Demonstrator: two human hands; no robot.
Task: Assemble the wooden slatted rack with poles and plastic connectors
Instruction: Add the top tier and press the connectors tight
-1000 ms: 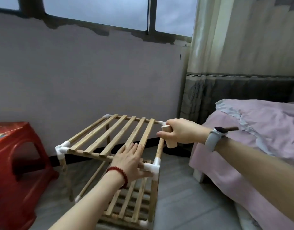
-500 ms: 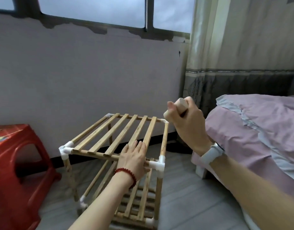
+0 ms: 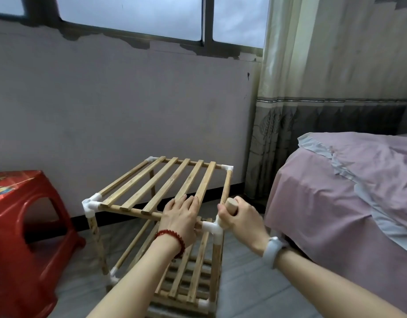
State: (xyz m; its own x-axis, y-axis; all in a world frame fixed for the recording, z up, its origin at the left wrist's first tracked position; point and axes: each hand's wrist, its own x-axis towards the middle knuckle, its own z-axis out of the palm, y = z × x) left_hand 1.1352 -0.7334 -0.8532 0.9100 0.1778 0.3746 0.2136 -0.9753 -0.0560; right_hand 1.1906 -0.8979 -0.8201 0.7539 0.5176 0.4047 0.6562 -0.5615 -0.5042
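Note:
The wooden slatted rack (image 3: 165, 187) stands on the floor with two slatted tiers, upright poles and white plastic connectors. My left hand (image 3: 180, 218) lies flat on the near edge of the top tier, fingers straight over the slats. My right hand (image 3: 240, 218) grips a short thick wooden peg (image 3: 230, 206), its lower end down at the near right white connector (image 3: 215, 229). The near left connector (image 3: 91, 204) and the far right connector (image 3: 227, 168) are in plain sight.
A red plastic stool (image 3: 21, 230) stands to the left of the rack. A bed with a pink sheet (image 3: 340, 193) fills the right side. Behind the rack is a grey wall under a window, with a curtain (image 3: 312, 111) at the right.
My right hand has come down from beside the far right corner, through a raised position, to the near right connector with the peg. My left hand has stayed on the top tier.

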